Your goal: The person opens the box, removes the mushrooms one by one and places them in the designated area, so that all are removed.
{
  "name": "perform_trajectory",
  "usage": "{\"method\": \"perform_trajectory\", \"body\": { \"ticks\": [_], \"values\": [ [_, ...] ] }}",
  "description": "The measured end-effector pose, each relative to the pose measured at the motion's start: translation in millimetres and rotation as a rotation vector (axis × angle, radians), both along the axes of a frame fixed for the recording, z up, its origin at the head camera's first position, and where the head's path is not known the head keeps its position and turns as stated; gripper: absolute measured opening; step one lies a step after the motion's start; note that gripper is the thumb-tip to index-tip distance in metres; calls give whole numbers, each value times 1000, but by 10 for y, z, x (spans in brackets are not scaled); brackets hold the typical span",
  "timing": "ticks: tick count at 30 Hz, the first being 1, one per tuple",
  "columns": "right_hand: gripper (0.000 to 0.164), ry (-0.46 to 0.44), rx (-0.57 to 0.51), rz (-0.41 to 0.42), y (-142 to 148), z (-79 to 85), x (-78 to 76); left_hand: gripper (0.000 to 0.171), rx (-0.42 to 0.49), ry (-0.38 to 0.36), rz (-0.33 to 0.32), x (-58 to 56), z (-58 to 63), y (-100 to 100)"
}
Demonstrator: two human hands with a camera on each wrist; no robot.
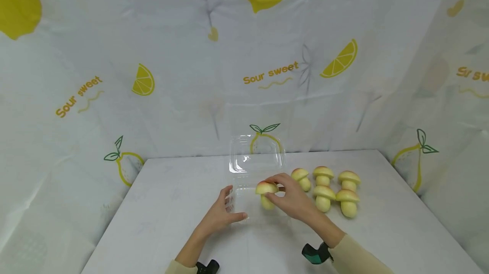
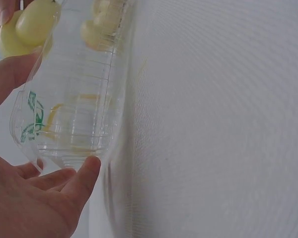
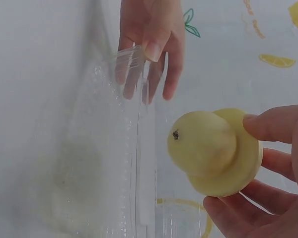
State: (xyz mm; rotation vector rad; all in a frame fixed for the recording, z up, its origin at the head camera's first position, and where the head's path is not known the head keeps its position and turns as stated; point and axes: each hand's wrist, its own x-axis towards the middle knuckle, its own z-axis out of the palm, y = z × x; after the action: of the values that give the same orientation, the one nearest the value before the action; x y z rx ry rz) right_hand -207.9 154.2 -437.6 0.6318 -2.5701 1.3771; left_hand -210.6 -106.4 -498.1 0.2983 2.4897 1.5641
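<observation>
Pinched by the cap in my right hand (image 1: 292, 195) is a pale yellow model mushroom (image 1: 266, 193) with a reddish top. It is over the open base of a clear plastic clamshell box (image 1: 244, 204), its rounded stem pointing down. In the right wrist view, thumb and fingertips hold the mushroom (image 3: 203, 144) around the cap's rim. My left hand (image 1: 221, 212) holds the box at its left end, thumb on the front rim and fingers around the side. The left wrist view shows those fingers (image 2: 84, 181) against the clear wall.
To the right of the box, several more model mushrooms (image 1: 323, 197) stand close together on the white table (image 1: 172, 206). The box's clear lid (image 1: 257, 155) is raised at the back, near a lemon-print curtain (image 1: 183, 108) that hangs behind and beside the table.
</observation>
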Motion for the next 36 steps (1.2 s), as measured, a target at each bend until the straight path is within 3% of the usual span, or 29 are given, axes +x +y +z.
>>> {"method": "perform_trajectory", "body": {
  "ticks": [14, 20, 36],
  "values": [
    [31, 162, 9, -27, 358, 89, 38, 106, -9, 3, 11, 12, -10, -1],
    [29, 168, 12, -82, 511, 118, 67, 107, -14, 19, -2, 4, -14, -11],
    [31, 203, -22, -136, 816, 116, 137, 107, 4, 0, 1, 14, -10, -6]
  ]
}}
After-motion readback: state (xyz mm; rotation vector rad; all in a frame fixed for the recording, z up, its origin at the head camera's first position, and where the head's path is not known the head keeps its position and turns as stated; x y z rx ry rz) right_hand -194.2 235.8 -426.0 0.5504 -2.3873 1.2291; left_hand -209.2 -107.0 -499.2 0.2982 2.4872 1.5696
